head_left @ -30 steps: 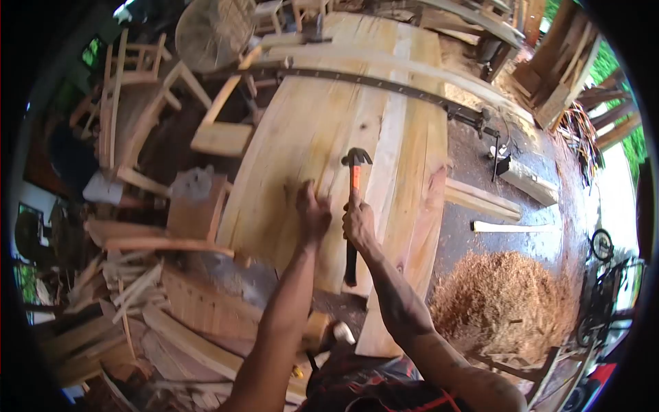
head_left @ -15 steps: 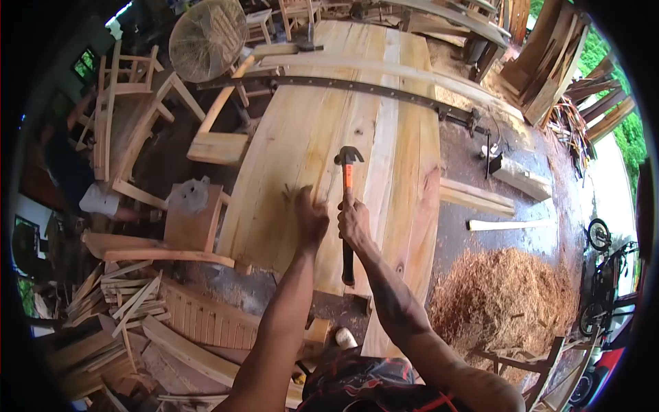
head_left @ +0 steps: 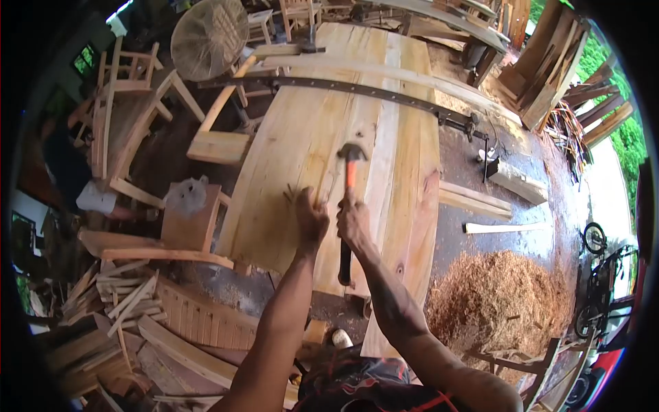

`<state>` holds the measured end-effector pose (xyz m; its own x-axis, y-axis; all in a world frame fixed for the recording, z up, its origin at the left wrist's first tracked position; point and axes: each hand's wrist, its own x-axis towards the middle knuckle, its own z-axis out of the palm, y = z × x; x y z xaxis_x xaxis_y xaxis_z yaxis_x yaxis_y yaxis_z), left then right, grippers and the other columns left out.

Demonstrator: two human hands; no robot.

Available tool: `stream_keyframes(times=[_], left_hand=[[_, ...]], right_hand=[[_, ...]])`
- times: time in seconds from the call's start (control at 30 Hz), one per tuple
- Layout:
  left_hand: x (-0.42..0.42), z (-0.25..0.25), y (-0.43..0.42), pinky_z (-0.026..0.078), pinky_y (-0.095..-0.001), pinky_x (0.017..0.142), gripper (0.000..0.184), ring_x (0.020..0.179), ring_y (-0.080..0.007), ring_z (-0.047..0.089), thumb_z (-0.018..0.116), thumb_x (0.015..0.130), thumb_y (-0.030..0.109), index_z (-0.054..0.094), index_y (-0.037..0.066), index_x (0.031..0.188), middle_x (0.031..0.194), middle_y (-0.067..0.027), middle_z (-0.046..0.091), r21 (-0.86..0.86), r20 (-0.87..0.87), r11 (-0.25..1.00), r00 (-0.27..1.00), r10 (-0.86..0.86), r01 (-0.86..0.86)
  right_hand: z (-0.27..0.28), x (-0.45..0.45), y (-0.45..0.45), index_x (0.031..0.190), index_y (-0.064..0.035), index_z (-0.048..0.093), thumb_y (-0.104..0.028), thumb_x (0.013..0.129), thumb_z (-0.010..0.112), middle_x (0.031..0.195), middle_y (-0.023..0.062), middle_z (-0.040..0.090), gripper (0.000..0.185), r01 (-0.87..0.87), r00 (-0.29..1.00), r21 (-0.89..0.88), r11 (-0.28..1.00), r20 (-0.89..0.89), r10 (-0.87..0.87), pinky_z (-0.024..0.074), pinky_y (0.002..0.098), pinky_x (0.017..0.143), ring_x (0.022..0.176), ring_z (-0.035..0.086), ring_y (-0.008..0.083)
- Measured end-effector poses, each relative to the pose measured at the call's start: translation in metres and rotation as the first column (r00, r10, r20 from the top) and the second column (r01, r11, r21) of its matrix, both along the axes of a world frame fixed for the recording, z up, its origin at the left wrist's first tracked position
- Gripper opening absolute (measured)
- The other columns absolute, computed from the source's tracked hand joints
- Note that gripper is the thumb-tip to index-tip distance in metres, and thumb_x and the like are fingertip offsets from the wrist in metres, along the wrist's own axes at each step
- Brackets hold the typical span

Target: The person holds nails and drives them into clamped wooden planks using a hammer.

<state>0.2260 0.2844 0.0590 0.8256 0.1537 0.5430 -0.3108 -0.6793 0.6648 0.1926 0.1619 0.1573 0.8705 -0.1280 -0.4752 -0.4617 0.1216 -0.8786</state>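
My right hand (head_left: 353,225) grips a claw hammer (head_left: 351,180) by its orange and black handle. The hammer's head points away from me, over a wide panel of pale planks (head_left: 274,165). To its left, my left hand (head_left: 313,221) is at the panel's surface with its fingers curled in. Whatever those fingers hold, if anything, is too small to make out. A few thin dark slivers (head_left: 289,193) show just left of my left fingertips.
A long metal bar clamp (head_left: 357,88) crosses the panel's far part, and another hammer (head_left: 312,49) lies beyond it. Wood shavings (head_left: 498,295) are heaped at right. Chair frames (head_left: 130,137) and scrap wood (head_left: 130,295) fill the left, where a person (head_left: 68,165) is partly visible.
The hammer's head has shifted slightly and is a little blurred. My left hand shows more sharply, at nearly the same place. The view has moved a little.
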Motion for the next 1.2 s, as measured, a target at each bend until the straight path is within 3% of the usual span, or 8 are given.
stream_keyframes(times=[0.2,0.23,0.33,0.43,0.6,0.73,1.07,1.2], left_hand=[[-0.004,-0.005,-0.005,0.039,-0.0515,0.101,0.058,0.117,-0.0446,0.05,0.068,0.077,-0.001,0.045,0.0,0.13,0.125,-0.0252,0.053,-0.064,-0.107,0.998,0.994,0.006,-0.013],[-0.002,-0.007,-0.005,0.039,-0.0515,0.1,0.057,0.116,-0.0449,0.05,0.068,0.077,-0.001,0.045,0.0,0.13,0.124,-0.0256,0.054,-0.056,-0.073,0.998,0.997,0.002,-0.006],[-0.01,-0.01,-0.006,0.041,-0.0512,0.099,0.056,0.114,-0.0455,0.05,0.067,0.077,-0.001,0.046,0.0,0.129,0.121,-0.0262,0.055,-0.075,-0.065,0.997,0.998,0.0,-0.004],[0.013,-0.001,-0.001,0.043,-0.0495,0.097,0.052,0.112,-0.0447,0.052,0.069,0.076,-0.001,0.049,-0.001,0.125,0.118,-0.0251,0.056,-0.052,-0.019,0.998,0.999,0.043,-0.044],[-0.005,0.001,-0.006,0.042,-0.0497,0.099,0.057,0.114,-0.0435,0.052,0.07,0.074,-0.003,0.048,-0.001,0.127,0.122,-0.0247,0.055,-0.07,-0.039,0.997,0.999,0.029,-0.032],[-0.006,0.001,-0.006,0.041,-0.0496,0.101,0.054,0.117,-0.0431,0.05,0.065,0.077,-0.001,0.048,-0.001,0.128,0.125,-0.0252,0.054,-0.092,0.004,0.995,1.0,0.028,-0.027],[-0.005,-0.002,-0.004,0.039,-0.0479,0.103,0.048,0.118,-0.0438,0.049,0.06,0.081,-0.001,0.049,-0.002,0.127,0.125,-0.0263,0.053,-0.163,-0.03,0.986,0.999,0.013,-0.018],[-0.003,-0.015,-0.006,0.04,-0.0471,0.104,0.049,0.12,-0.0442,0.05,0.059,0.081,-0.002,0.048,-0.001,0.128,0.127,-0.0265,0.053,-0.189,-0.046,0.981,0.998,0.04,-0.048]], right_hand=[[0.025,-0.055,-0.018,0.087,-0.0099,0.047,-0.061,0.099,0.034,0.046,0.0023,0.038,0.054,0.294,0.76,0.099,0.951,0.579,-0.295,0.0349,0.0328,0.033,0.035,0.041,0.0166],[-0.008,-0.04,-0.009,0.086,-0.0094,0.047,-0.059,0.1,0.035,0.047,0.002,0.038,0.052,0.428,0.71,-0.249,0.869,0.687,-0.153,0.0357,0.0336,0.034,0.035,0.041,0.0168],[-0.038,0.007,-0.008,0.078,-0.0066,0.053,-0.059,0.098,0.043,0.052,0.0,0.042,0.057,-0.014,0.998,0.092,0.996,-0.063,0.02,0.0377,0.0311,0.036,0.039,0.043,0.0131],[0.001,0.015,-0.022,0.067,-0.011,0.047,-0.06,0.098,0.043,0.054,-0.0028,0.043,0.058,-0.014,0.989,-0.191,0.981,0.141,0.042,0.0336,0.0285,0.038,0.043,0.042,0.0094],[0.057,-0.028,-0.034,0.066,-0.0141,0.041,-0.048,0.105,0.036,0.055,-0.0042,0.043,0.052,0.137,0.825,0.043,0.99,0.549,-0.138,0.0297,0.0249,0.037,0.044,0.04,0.0063],[-0.037,0.017,-0.031,0.071,-0.0099,0.046,-0.059,0.098,0.043,0.05,-0.0015,0.039,0.057,-0.232,0.966,-0.204,0.951,-0.165,0.2,0.0342,0.0306,0.035,0.039,0.044,0.0144],[0.061,0.001,-0.046,0.066,-0.0078,0.043,-0.05,0.105,0.03,0.052,-0.0011,0.041,0.059,0.006,0.718,-0.242,0.97,0.676,0.164,0.0305,0.0276,0.044,0.044,0.036,0.0092],[-0.02,0.018,-0.051,0.071,0.0005,0.056,-0.059,0.1,0.035,0.053,0.009,0.049,0.069,-0.369,0.927,-0.491,0.789,-0.137,0.349,0.0439,0.0366,0.042,0.045,0.053,0.0216]])
